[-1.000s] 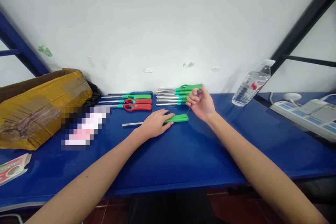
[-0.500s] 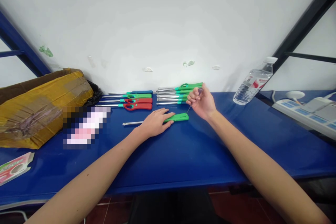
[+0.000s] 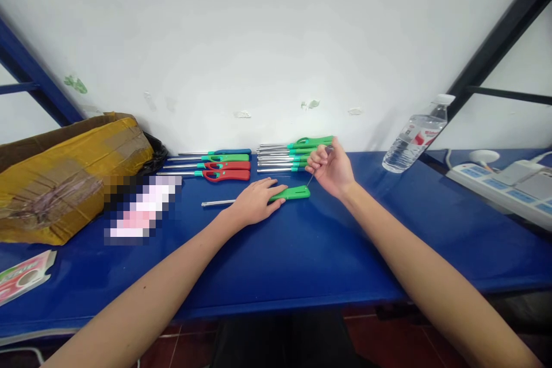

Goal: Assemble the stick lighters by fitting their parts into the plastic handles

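The lighter (image 3: 295, 192), probably light, stiff, suits handle holds; left hand (image 3: 254, 202) pins it, right hand (image 3: 333, 169) grips tool (image 3: 310, 180) at its end.

HEAD | looking forward and down from over the near edge of the table (image 3: 302, 264) | facing the wall (image 3: 276, 40) behind the far edge | viewing at near range, centring left hand (image 3: 256, 202) and right hand (image 3: 331, 171) | catching floor (image 3: 379, 339) below the near edge

Left hand (image 3: 255, 202) low, palm down; right hand (image 3: 331, 171) higher, fingers curled inward
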`<state>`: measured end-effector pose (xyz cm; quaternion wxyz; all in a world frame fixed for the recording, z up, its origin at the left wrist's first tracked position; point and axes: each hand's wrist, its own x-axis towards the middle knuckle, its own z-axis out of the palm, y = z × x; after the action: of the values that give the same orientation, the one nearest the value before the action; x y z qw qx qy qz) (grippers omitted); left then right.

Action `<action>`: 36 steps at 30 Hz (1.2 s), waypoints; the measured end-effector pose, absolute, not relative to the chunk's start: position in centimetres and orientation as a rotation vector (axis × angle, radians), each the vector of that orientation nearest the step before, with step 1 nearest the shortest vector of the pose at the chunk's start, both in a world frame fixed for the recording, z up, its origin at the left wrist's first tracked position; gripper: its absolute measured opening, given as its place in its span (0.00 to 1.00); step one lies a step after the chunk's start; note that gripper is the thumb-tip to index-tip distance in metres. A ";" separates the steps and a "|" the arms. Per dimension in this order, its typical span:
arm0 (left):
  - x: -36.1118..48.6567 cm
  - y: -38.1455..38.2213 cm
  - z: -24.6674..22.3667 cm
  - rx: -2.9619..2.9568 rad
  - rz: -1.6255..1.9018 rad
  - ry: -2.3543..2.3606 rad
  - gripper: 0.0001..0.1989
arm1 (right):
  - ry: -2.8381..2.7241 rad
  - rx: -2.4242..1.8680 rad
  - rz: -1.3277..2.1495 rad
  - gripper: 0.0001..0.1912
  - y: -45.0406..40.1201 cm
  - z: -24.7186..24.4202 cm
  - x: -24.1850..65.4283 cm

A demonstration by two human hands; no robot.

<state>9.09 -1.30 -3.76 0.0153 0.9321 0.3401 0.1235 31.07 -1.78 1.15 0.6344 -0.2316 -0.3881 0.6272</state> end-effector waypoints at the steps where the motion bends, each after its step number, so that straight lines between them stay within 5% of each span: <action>1: 9.1 -1.3 -3.8 2.902 0.386 1.058 0.23 | -0.885 -0.517 1.446 0.26 -1.9 1.2 31.1; 8: 9.1 -1.3 -3.8 2.918 0.384 1.056 0.23 | -0.858 -0.585 1.389 0.09 -1.8 1.1 31.4; 17: 9.1 -1.3 -3.9 2.934 0.395 1.044 0.22 | -0.870 -0.554 1.441 0.26 -1.8 1.0 31.1; 24: 9.2 -1.4 -3.8 2.909 0.378 1.068 0.23 | -0.842 -0.579 1.356 0.09 -1.9 1.3 31.3; 32: 9.2 -1.3 -3.8 2.909 0.374 1.070 0.23 | -0.916 -0.503 1.426 0.22 -2.0 1.1 30.6; 36: 9.2 -1.3 -3.8 2.921 0.372 1.069 0.23 | -0.933 -0.513 1.418 0.20 -2.3 1.2 30.7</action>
<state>9.20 -1.27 -3.79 0.0045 0.9324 0.3412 0.1189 30.65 -2.32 1.22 0.6319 -0.2244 -0.4077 0.6198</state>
